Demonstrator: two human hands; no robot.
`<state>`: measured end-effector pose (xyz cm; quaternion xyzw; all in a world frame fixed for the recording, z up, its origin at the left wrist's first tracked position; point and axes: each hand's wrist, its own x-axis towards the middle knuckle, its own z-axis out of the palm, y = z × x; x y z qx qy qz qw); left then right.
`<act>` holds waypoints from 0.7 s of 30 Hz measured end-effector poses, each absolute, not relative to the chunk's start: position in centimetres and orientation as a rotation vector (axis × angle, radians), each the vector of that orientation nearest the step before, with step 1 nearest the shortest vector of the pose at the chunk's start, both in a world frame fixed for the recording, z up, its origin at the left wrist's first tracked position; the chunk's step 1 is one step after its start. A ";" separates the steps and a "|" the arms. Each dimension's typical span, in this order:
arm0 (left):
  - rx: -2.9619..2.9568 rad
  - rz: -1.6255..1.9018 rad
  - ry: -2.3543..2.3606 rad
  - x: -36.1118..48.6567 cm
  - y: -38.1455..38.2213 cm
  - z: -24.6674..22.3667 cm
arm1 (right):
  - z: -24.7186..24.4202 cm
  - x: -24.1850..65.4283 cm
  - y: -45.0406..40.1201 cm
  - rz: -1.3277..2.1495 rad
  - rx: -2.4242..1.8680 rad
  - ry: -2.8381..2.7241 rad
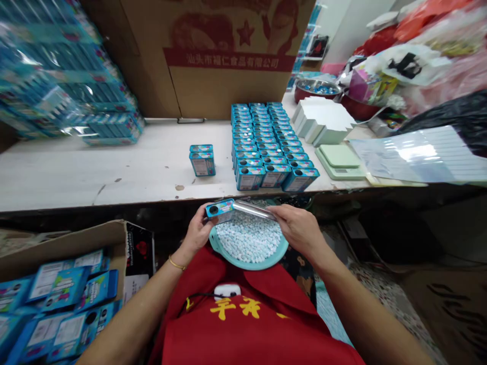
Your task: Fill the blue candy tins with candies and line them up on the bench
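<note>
My left hand point(198, 230) is closed round a small blue box point(220, 208), held upright over the left rim of a teal bowl. Small pale pellets point(249, 238) fill the bowl point(253, 265), which sits at my lap. In my right hand point(299, 225) is a shiny metal scoop point(254, 209), its far end touching or very near the top of the box. Whether pellets are in the scoop cannot be made out. Two similar boxes point(203, 163) stand on the white table, left of several rows of blue boxes point(262, 147).
A large cardboard carton point(228, 83) stands behind the table. Wrapped blue packs point(110, 129) are stacked at left. White card stack point(323, 119), green scale point(340, 161) and plastic sheet point(411, 154) lie right. An open carton point(64, 246) holds blue boxes, lower left.
</note>
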<state>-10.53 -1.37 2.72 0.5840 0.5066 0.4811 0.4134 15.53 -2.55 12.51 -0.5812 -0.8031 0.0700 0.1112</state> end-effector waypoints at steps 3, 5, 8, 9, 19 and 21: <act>1.584 1.283 1.316 -13.1 2.4 4.9 | 11.5 16.4 -2.6 0.295 -1.598 -2.140; 1.671 1.263 1.339 -14.7 5.5 5.6 | 10.5 16.8 -2.8 0.356 -1.556 -2.085; 1.771 1.217 1.460 -15.9 9.7 5.2 | 9.2 17.1 -3.3 0.431 -1.545 -2.067; 1.801 1.220 1.543 -16.0 10.6 4.9 | 8.8 17.1 -3.4 0.449 -1.549 -2.066; 1.822 1.431 2.127 -26.3 0.9 3.3 | 3.8 20.0 -4.7 0.598 -1.759 -2.000; 1.564 1.403 2.444 -32.5 -5.3 2.8 | 1.8 21.5 -4.9 0.668 -1.842 -1.961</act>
